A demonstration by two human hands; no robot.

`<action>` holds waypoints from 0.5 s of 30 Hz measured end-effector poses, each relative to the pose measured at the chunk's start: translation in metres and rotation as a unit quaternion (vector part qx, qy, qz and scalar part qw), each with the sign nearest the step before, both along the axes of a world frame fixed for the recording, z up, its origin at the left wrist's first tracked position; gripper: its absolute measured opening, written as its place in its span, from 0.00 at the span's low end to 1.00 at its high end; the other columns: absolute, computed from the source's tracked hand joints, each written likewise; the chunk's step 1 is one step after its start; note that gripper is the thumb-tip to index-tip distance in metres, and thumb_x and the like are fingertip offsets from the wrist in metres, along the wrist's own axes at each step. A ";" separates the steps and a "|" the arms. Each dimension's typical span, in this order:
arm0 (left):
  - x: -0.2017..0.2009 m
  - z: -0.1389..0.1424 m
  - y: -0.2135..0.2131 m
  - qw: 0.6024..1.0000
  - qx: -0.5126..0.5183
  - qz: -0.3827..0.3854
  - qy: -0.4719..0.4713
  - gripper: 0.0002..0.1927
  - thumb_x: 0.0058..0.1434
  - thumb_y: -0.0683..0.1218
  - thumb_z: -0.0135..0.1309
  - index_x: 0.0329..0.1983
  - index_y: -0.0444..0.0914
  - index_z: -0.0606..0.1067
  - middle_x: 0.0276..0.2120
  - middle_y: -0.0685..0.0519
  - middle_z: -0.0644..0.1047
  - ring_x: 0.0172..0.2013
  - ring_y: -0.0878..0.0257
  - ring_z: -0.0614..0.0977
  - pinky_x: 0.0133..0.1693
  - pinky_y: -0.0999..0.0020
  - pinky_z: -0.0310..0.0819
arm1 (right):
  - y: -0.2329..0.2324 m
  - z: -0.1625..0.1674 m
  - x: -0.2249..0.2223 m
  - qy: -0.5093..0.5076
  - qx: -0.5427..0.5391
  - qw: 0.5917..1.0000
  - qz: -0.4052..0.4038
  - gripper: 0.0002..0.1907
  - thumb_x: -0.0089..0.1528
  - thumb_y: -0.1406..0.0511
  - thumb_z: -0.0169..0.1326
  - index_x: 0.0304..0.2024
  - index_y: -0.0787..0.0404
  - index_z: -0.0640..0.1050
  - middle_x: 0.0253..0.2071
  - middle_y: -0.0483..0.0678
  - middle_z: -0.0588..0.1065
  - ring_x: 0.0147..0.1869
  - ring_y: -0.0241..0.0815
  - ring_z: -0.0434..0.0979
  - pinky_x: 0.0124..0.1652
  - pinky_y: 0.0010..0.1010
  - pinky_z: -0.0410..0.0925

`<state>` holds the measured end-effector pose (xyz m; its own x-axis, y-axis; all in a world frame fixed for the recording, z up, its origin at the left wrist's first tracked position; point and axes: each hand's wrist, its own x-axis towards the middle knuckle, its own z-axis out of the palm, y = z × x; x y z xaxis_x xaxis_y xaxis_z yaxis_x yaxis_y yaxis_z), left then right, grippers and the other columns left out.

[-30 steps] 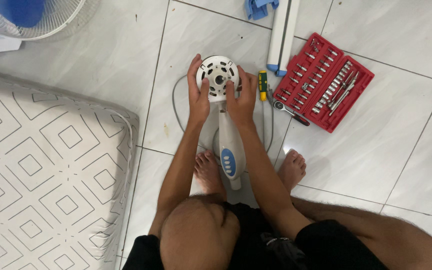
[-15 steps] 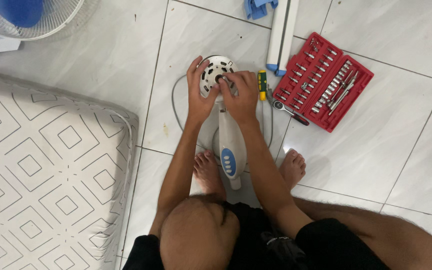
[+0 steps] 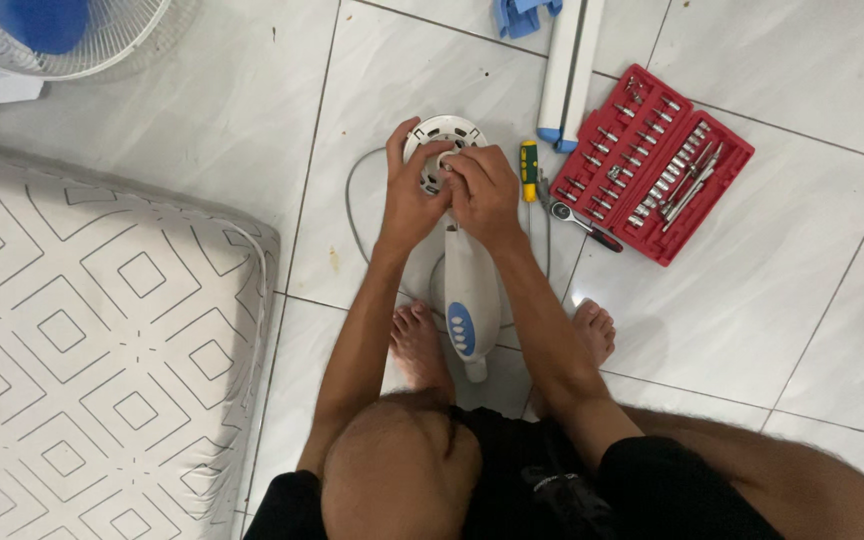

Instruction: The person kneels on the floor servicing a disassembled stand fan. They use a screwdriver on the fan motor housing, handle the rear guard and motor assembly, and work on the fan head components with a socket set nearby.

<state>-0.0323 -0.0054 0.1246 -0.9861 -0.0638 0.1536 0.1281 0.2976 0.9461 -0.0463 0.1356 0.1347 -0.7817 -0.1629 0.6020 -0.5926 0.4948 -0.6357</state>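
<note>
A white round fan motor housing (image 3: 444, 133) lies on the tiled floor, joined to a white fan neck with blue buttons (image 3: 469, 300) that runs back between my feet. My left hand (image 3: 412, 192) grips the housing's left side, thumb on its face. My right hand (image 3: 487, 195) covers its lower right part, fingers curled in on the centre. What those fingertips pinch is hidden. A grey cord (image 3: 351, 205) loops out to the left of the housing.
A yellow-green screwdriver (image 3: 529, 168) and a ratchet (image 3: 580, 222) lie right of my hands, beside an open red socket case (image 3: 668, 165). A white pole (image 3: 570, 60) and blue cloth (image 3: 522, 14) lie beyond. A fan grille (image 3: 72, 40) sits top left, above a patterned mattress (image 3: 82, 340).
Both hands have moved from the sides of the round housing onto its face. The right hand now covers the centre, and the housing's face is mostly hidden.
</note>
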 end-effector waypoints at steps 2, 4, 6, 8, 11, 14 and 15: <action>0.001 0.002 0.001 1.000 0.005 0.007 -0.013 0.21 0.57 0.37 0.62 0.54 0.41 0.77 0.71 0.41 0.60 0.67 0.44 0.71 0.63 0.57 0.72 | 0.001 0.000 0.000 -0.014 -0.008 1.000 0.002 0.10 0.59 0.74 0.63 0.43 0.63 0.80 0.43 0.52 0.76 0.45 0.52 0.77 0.43 0.38 0.72; 0.000 0.002 0.004 0.999 -0.015 0.026 -0.012 0.22 0.56 0.38 0.62 0.55 0.42 0.78 0.70 0.40 0.59 0.68 0.43 0.69 0.63 0.56 0.71 | 0.003 0.002 -0.003 -0.009 -0.002 1.000 0.006 0.10 0.59 0.72 0.64 0.43 0.63 0.80 0.43 0.51 0.76 0.46 0.52 0.76 0.44 0.39 0.71; 0.003 0.002 0.007 0.998 -0.047 0.051 -0.005 0.22 0.55 0.37 0.63 0.54 0.41 0.79 0.69 0.39 0.59 0.68 0.42 0.67 0.64 0.54 0.67 | 0.003 0.003 -0.005 -0.006 -0.002 1.000 0.006 0.09 0.59 0.71 0.64 0.42 0.63 0.80 0.43 0.51 0.76 0.46 0.52 0.75 0.45 0.39 0.70; 0.007 0.000 0.014 0.992 -0.089 0.086 0.008 0.21 0.54 0.37 0.65 0.53 0.40 0.80 0.68 0.37 0.60 0.68 0.39 0.64 0.65 0.49 0.61 | 0.002 0.005 -0.006 -0.006 -0.006 1.000 0.006 0.08 0.60 0.70 0.65 0.41 0.63 0.79 0.42 0.51 0.75 0.45 0.52 0.75 0.45 0.39 0.69; 0.014 -0.003 0.018 0.988 -0.067 0.131 0.046 0.22 0.57 0.38 0.65 0.55 0.41 0.78 0.67 0.37 0.59 0.68 0.43 0.65 0.65 0.52 0.66 | 0.003 0.009 -0.006 -0.021 0.002 1.000 0.019 0.08 0.59 0.70 0.64 0.41 0.62 0.80 0.43 0.50 0.76 0.47 0.52 0.75 0.46 0.39 0.68; 0.015 -0.003 0.016 0.986 -0.079 0.141 0.040 0.25 0.57 0.40 0.66 0.57 0.41 0.73 0.66 0.40 0.63 0.69 0.43 0.66 0.65 0.54 0.68 | 0.003 0.012 -0.008 -0.020 -0.002 0.998 0.060 0.06 0.62 0.71 0.61 0.42 0.61 0.79 0.47 0.47 0.80 0.52 0.52 0.78 0.52 0.40 0.67; 0.015 -0.002 0.015 0.989 -0.060 0.135 0.025 0.29 0.57 0.40 0.65 0.62 0.40 0.70 0.65 0.40 0.63 0.68 0.43 0.67 0.64 0.54 0.69 | 0.002 0.013 -0.007 -0.028 -0.010 0.998 0.057 0.06 0.62 0.72 0.61 0.42 0.61 0.79 0.47 0.47 0.80 0.52 0.51 0.78 0.52 0.39 0.67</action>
<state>-0.0174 0.0099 0.1226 -0.9267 -0.3012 0.2249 0.0753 0.4376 0.8960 -0.0536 0.1378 0.1476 -0.7918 -0.2406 0.5614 -0.6070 0.4124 -0.6793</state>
